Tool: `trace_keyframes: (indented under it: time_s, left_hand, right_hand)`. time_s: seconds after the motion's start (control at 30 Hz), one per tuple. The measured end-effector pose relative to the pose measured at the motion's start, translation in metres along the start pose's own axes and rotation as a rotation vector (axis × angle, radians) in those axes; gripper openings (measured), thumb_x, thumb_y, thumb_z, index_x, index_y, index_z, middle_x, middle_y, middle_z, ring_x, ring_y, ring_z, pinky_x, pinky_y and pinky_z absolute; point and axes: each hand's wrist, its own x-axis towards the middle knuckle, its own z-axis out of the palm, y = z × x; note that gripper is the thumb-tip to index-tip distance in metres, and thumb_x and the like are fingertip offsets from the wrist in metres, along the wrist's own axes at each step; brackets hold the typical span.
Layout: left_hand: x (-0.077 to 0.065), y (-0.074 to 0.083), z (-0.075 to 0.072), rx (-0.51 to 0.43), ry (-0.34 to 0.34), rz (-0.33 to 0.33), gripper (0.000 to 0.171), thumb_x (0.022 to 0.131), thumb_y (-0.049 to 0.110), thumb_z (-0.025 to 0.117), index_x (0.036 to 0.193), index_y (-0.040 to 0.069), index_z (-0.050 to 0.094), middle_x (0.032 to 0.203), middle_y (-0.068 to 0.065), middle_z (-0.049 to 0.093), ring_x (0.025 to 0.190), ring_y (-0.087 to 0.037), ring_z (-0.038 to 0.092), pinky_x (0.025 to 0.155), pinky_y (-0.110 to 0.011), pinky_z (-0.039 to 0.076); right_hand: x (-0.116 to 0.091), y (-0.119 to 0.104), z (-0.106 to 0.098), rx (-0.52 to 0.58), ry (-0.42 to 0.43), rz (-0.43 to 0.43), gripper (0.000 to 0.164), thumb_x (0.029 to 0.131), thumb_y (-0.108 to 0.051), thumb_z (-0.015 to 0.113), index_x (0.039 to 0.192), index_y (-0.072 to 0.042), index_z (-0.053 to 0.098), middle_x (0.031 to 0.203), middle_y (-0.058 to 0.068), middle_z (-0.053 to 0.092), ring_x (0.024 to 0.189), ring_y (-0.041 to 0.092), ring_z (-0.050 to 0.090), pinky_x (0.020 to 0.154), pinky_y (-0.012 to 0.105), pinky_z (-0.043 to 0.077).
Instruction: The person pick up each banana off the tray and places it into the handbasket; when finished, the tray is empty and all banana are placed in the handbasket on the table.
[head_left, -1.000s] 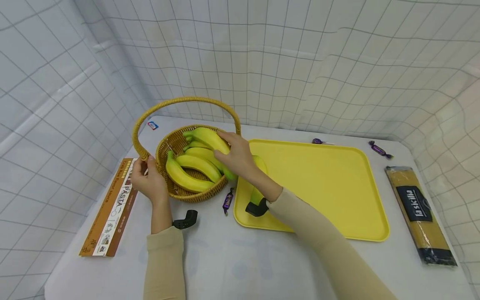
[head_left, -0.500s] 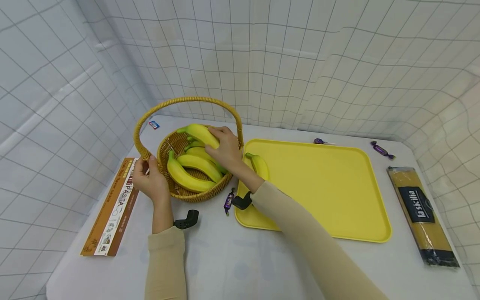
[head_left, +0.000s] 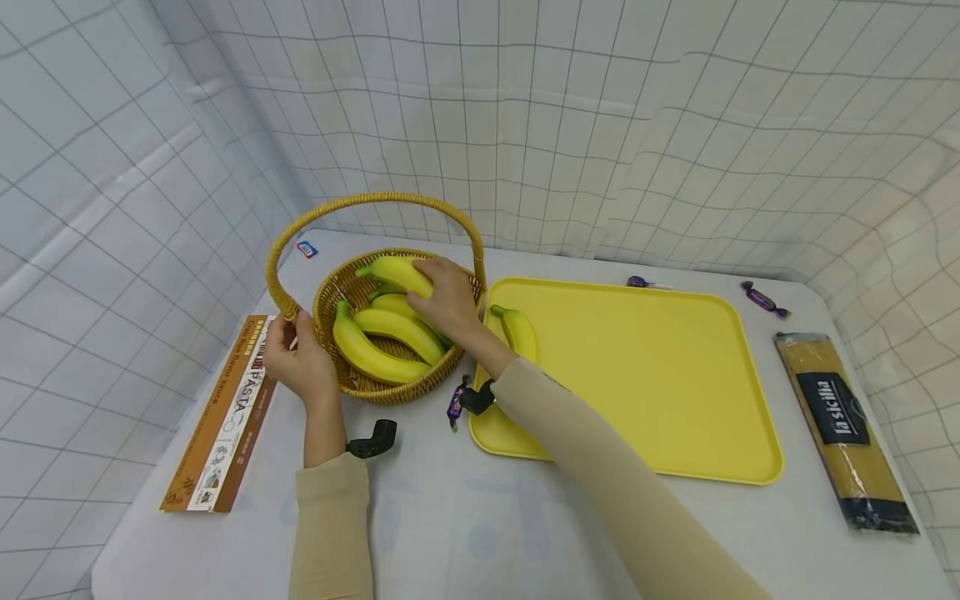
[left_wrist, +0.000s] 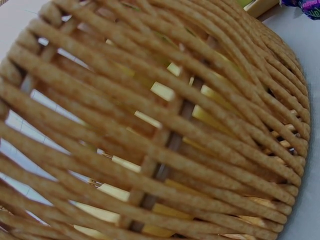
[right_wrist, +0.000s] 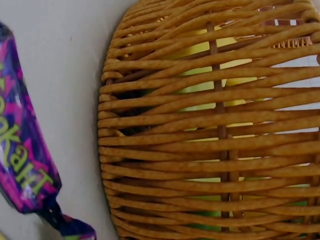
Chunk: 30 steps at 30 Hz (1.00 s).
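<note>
My left hand (head_left: 302, 362) grips the wicker basket (head_left: 397, 394) at its left side, where the tall arched handle (head_left: 382, 198) meets the rim. Over the back right of the basket, my right hand (head_left: 448, 300) holds a yellow banana (head_left: 397, 272) with a green tip, fingers and thumb on its right end. This banana lies across the top of several others, among them a front banana (head_left: 375, 357) along the near wall. Both wrist views are filled by woven basket wall (left_wrist: 225, 120) (right_wrist: 215, 155), yellow showing through the gaps; neither shows a hand.
A yellow tray (head_left: 637, 375) with one banana (head_left: 519, 335) at its left end stands right of the basket. A purple wrapped candy (head_left: 454, 404) lies between them. Left is a pasta box (head_left: 225, 417); far right, a spaghetti pack (head_left: 843, 429). A lollipop (head_left: 637, 282) and another candy (head_left: 763, 300) lie behind.
My right hand has moved left with the banana, then lowered it slightly onto the others in the basket. The banana on the tray is more exposed. My left hand keeps its place.
</note>
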Motion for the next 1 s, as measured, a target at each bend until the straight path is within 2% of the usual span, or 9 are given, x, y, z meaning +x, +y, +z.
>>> trace_keyframes:
  time_s: [0.17,0.3,0.5,0.63,0.73,0.9,1.0]
  left_hand:
    - [-0.0001,0.0002,0.0008,0.008,0.009,-0.005,0.024,0.097,0.01,0.057,0.116,-0.001,0.069,0.096,0.008,0.061,0.094,-0.002,0.055,0.085,-0.023,0.042]
    - [-0.0004,0.0,0.0003,0.006,0.003,0.005,0.024,0.097,0.012,0.057,0.115,0.001,0.069,0.093,0.013,0.059,0.095,-0.002,0.055,0.085,-0.024,0.043]
    - [0.0005,-0.0027,-0.0007,-0.01,-0.009,0.02,0.023,0.097,0.015,0.059,0.113,0.003,0.071,0.092,0.012,0.059,0.095,-0.004,0.056,0.084,-0.023,0.043]
    - [0.0013,-0.0027,-0.0003,0.013,0.001,0.0,0.024,0.098,0.015,0.057,0.114,0.002,0.07,0.092,0.013,0.059,0.096,-0.003,0.055,0.085,-0.023,0.043]
    - [0.0007,-0.0005,-0.0002,0.037,0.008,-0.019,0.026,0.099,0.014,0.056,0.116,0.001,0.069,0.095,0.009,0.06,0.097,-0.002,0.054,0.086,-0.024,0.043]
    - [0.001,-0.0009,-0.0004,0.037,0.003,-0.026,0.026,0.099,0.016,0.056,0.118,0.003,0.069,0.106,-0.009,0.065,0.098,-0.002,0.054,0.088,-0.024,0.043]
    - [0.0014,-0.0021,-0.0003,0.028,0.001,-0.019,0.026,0.099,0.016,0.056,0.117,0.003,0.069,0.106,-0.01,0.065,0.097,-0.002,0.054,0.088,-0.024,0.043]
  right_hand:
    - [0.0011,-0.0011,-0.0001,-0.034,-0.031,0.023,0.048,0.088,-0.019,0.068,0.133,-0.005,0.059,0.129,0.012,0.061,0.116,0.025,0.059,0.096,0.035,0.048]
    - [0.0021,-0.0005,0.0002,-0.056,-0.057,0.042,0.047,0.089,-0.02,0.067,0.134,-0.007,0.058,0.13,0.011,0.061,0.118,0.024,0.057,0.098,0.035,0.047]
    - [0.0021,0.0015,0.0008,-0.064,-0.077,0.039,0.047,0.09,-0.021,0.067,0.134,-0.008,0.059,0.13,0.01,0.06,0.118,0.024,0.056,0.099,0.034,0.046]
    - [0.0007,0.0027,0.0009,-0.073,-0.086,0.025,0.046,0.09,-0.021,0.067,0.133,-0.007,0.059,0.129,0.011,0.059,0.116,0.024,0.056,0.096,0.034,0.047]
    - [0.0004,0.0028,0.0005,-0.082,-0.097,0.014,0.046,0.09,-0.021,0.067,0.133,-0.007,0.059,0.128,0.012,0.059,0.117,0.025,0.055,0.097,0.036,0.047]
    - [0.0013,0.0017,-0.0003,-0.145,-0.122,0.006,0.044,0.091,-0.024,0.067,0.131,-0.008,0.061,0.127,0.01,0.061,0.118,0.025,0.054,0.098,0.037,0.045]
    - [0.0016,0.0014,0.0003,-0.206,-0.135,-0.002,0.042,0.091,-0.027,0.068,0.129,-0.009,0.064,0.124,0.01,0.061,0.115,0.025,0.054,0.096,0.036,0.046]
